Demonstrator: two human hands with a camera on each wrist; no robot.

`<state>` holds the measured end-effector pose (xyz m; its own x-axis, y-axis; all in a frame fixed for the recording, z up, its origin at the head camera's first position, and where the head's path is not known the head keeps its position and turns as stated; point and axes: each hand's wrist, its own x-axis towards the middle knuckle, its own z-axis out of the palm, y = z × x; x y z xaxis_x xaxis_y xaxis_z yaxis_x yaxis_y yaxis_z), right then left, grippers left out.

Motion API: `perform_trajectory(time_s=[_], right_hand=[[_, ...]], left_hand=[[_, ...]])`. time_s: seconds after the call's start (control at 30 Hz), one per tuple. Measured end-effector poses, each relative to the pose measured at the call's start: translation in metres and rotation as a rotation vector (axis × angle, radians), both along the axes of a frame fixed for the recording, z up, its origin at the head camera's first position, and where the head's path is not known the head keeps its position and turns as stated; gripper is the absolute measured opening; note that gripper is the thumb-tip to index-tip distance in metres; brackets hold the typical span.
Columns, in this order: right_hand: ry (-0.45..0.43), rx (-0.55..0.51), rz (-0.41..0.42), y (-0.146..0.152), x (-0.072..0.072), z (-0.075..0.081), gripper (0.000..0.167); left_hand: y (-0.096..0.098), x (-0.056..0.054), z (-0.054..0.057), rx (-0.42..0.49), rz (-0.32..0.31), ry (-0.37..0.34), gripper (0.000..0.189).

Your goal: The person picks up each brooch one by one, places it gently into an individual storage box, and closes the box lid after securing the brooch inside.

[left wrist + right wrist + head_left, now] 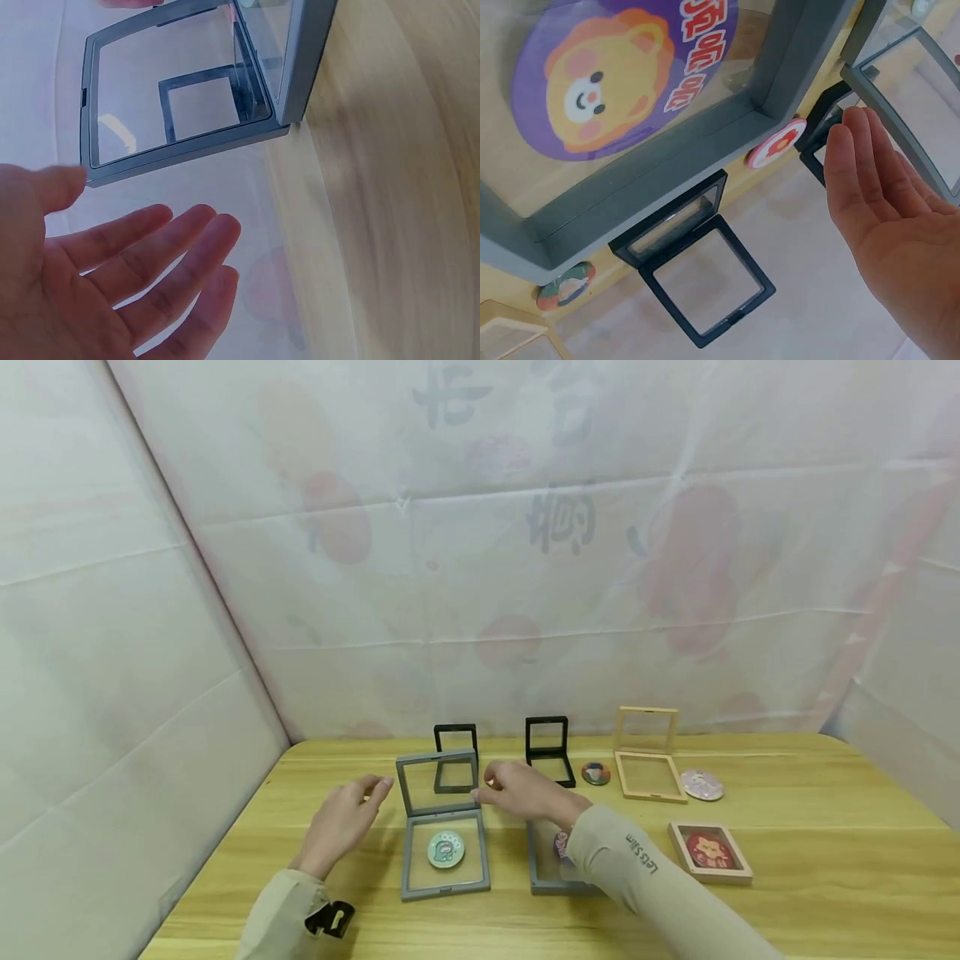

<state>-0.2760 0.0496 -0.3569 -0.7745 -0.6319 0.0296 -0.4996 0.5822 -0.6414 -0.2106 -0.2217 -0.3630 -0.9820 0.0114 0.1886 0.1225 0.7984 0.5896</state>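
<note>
A grey hinged display case (408, 860) stands open on the table, its windowed lid (437, 757) raised and its lower half lying flat. On the lower half's clear film lies a round green badge (446, 850) with a cartoon figure. My left hand (343, 820) is left of the lid, fingers extended and spread; in the left wrist view the thumb (64, 187) is close to the lid's corner, and contact is unclear. My right hand (528, 791) is by the lid's right edge, its straight fingers (866, 169) beside the frame. Neither hand grips anything.
A closed grey case (652, 202) with a purple lion badge (604, 82) lies partly under my right forearm. Behind are two open black cases (455, 727) (547, 720), a small badge (596, 773), an open yellow case (652, 797) and a pale badge (702, 785). A beige case (738, 875) holds a red badge.
</note>
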Motion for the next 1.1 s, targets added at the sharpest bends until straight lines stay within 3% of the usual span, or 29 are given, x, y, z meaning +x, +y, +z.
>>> perform_trajectory(time_s=[0.2, 0.37, 0.6, 0.8, 1.1], right_hand=[[-0.153, 0.010, -0.080, 0.001, 0.003, 0.003, 0.058], [-0.190, 0.011, -0.108, 0.001, 0.004, 0.003, 0.070], [-0.302, -0.113, -0.177, -0.004, 0.001, 0.000, 0.077], [-0.388, -0.218, -0.218, -0.007, -0.003, -0.003, 0.076], [-0.436, -0.211, -0.221, -0.013, -0.005, -0.002, 0.079]], left_hand=[[0.001, -0.002, 0.000, 0.107, -0.017, -0.028, 0.051], [0.001, -0.006, -0.003, 0.205, -0.011, -0.094, 0.063], [-0.002, -0.011, -0.004, 0.369, 0.008, -0.168, 0.069], [0.001, -0.015, -0.003, 0.428, 0.028, -0.251, 0.082], [0.004, -0.019, 0.000, 0.480, 0.005, -0.375, 0.089]])
